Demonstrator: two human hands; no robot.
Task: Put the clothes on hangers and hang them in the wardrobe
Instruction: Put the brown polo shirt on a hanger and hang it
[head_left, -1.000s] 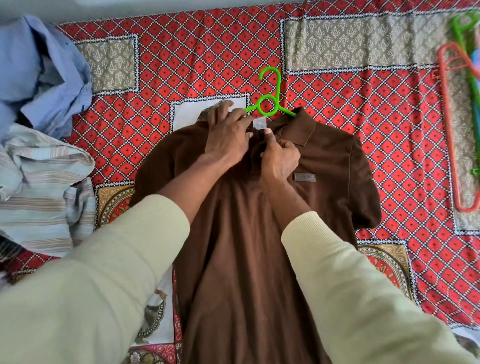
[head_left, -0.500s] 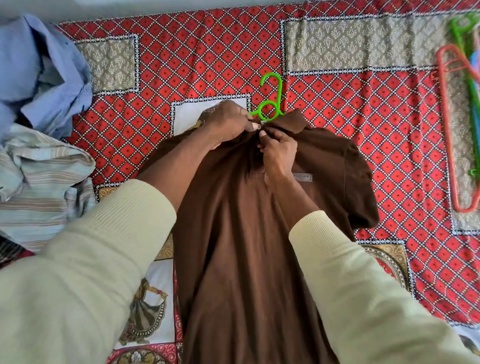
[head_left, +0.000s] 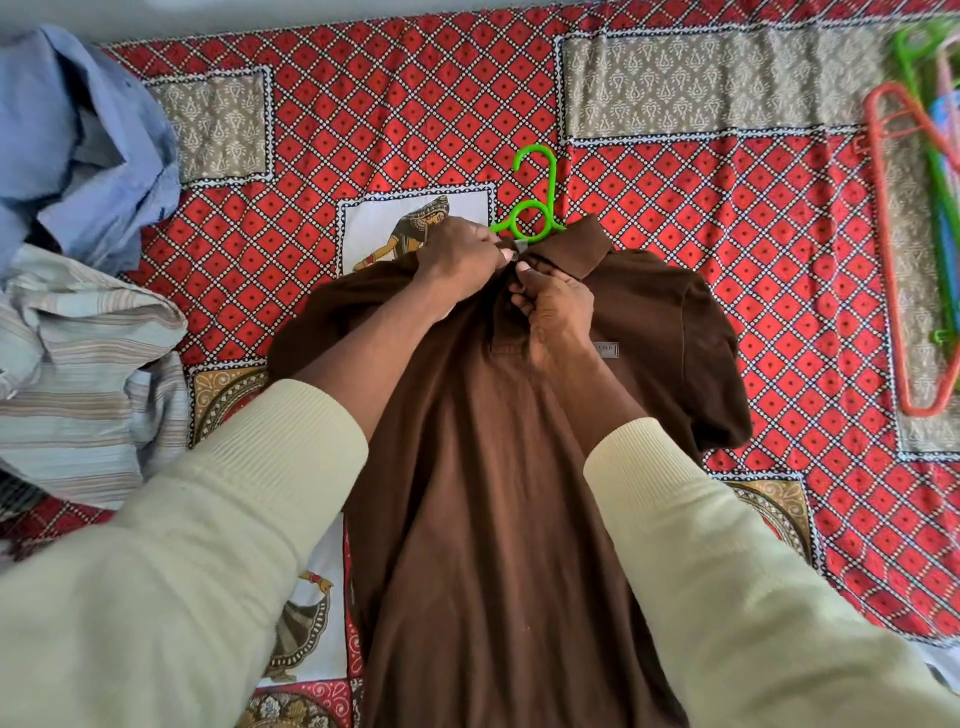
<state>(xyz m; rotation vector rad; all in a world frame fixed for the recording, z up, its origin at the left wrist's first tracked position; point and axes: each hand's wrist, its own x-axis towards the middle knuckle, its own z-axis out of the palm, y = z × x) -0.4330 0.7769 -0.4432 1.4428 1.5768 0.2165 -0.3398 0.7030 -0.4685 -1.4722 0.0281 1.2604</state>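
Head view, nearest me: the brown polo shirt (head_left: 483, 493) lies face up along the patterned bedspread (head_left: 675, 208), hem toward me, flat so the front can be fastened. My left hand (head_left: 457, 254) has its fingers curled, pinching one side of the placket at the collar, and my right hand (head_left: 553, 306) pinches the other side, thumb and fingers closed on the cloth. I judge I am doing up the top button so the shirt will not slip off. Just past the collar the green hanger (head_left: 535, 208) pokes out its hook, its shoulders hidden inside the shirt. Off to my left a striped shirt (head_left: 83, 364) and a blue shirt (head_left: 78, 135) wait in a heap; far right, spare hangers (head_left: 914, 249) lie together within reach
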